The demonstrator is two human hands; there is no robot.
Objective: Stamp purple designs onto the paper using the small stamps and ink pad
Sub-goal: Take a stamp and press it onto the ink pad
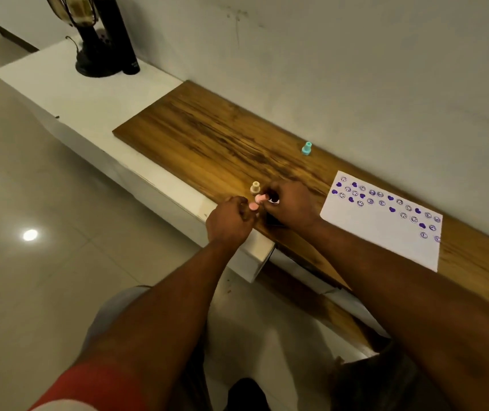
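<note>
Our right hand [292, 207] pinches a pink stamp [260, 198] over a dark ink pad [273, 221], mostly hidden, at the near edge of the wooden board [207, 134]. Our left hand [230, 219] is curled shut, touching the stamp's end. We count three stamps: pink, beige [255, 188] just beside it, teal [306, 148] well apart near the wall [356, 69]. One paper [379, 235] with purple hearts and faces lies to the right. The board's left half is bare; a white ledge [68, 90] carries a fan base [92, 59].

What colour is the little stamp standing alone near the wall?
The lone stamp is teal, a light blue-green, seen clearly in the head view.
</note>
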